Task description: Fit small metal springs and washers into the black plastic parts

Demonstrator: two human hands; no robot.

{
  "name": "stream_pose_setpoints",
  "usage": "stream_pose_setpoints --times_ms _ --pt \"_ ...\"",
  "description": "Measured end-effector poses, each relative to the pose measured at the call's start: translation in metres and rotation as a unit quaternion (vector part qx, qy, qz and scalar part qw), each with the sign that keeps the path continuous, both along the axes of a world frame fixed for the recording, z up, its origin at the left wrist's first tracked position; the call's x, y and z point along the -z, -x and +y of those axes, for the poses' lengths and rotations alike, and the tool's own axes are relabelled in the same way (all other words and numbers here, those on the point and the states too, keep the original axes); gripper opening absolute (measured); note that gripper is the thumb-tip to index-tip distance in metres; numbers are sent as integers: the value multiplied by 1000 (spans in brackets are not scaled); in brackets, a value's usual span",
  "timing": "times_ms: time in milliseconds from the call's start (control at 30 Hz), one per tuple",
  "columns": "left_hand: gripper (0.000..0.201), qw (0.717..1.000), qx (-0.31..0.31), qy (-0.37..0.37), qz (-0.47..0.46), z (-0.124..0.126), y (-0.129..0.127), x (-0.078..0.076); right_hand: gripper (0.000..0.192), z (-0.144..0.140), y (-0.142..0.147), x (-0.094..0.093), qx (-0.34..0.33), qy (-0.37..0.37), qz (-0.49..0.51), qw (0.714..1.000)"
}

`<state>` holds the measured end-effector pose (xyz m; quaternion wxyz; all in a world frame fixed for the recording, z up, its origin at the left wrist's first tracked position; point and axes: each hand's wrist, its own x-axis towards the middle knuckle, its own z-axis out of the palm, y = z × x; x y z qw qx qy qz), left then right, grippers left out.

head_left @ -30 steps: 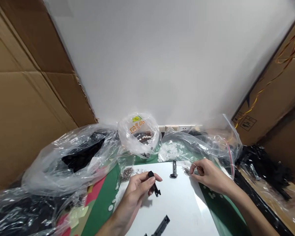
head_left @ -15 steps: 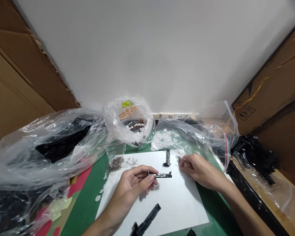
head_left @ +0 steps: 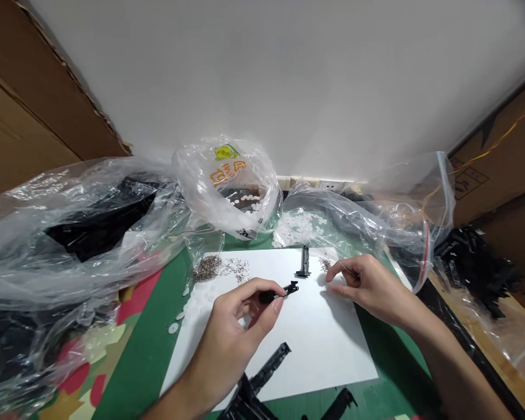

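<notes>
My left hand (head_left: 238, 326) pinches a slim black plastic part (head_left: 292, 288) between thumb and fingers, over a white sheet (head_left: 319, 344). To the right, my right hand (head_left: 371, 286) is beside a small pile of tiny metal pieces (head_left: 324, 264), thumb and index fingertips apart. A thin pale line shows along its fingers; I cannot make out what it is. Another black plastic part (head_left: 305, 261) stands on the sheet between the hands, towards the back. More black parts (head_left: 269, 367) lie nearer me, partly cut off by the bottom edge.
A bag of small brown metal pieces (head_left: 207, 268) spills onto the sheet's back left. White plastic discs (head_left: 298, 227) lie behind it. A printed plastic bag (head_left: 227, 186) stands at the back. Clear bags (head_left: 83, 221) crowd the left; cardboard boxes (head_left: 503, 175) flank the green table (head_left: 140, 332).
The black part in my left hand has turned and shows less of its length. My right thumb and index finger have parted. The camera view has shifted, with more black parts showing in front.
</notes>
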<state>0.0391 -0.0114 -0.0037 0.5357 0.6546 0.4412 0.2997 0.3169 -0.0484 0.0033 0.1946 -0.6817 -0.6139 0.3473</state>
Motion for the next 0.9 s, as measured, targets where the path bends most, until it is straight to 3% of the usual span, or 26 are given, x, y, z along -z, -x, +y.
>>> stream_pose_setpoints --times_ms 133,367,467,600,733,900 --pt "24 1000 -7 13 -13 -1 -1 1 7 2 5 3 -3 -6 -22 1000" --pt "39 994 -10 99 -47 -2 -3 1 12 -1 12 1 -54 10 -5 998" --pt "33 993 2 100 -60 -1 -3 4 14 -3 18 -2 -78 18 15 997" --pt "22 991 40 95 -82 0 -2 8 13 -4 30 -7 -83 25 113 990" --pt "26 986 53 133 -84 -3 -3 7 16 -8 42 -5 -46 4 275 960" --pt "27 980 91 140 -104 -6 -7 7 14 -14 55 5 -21 -58 297 953"
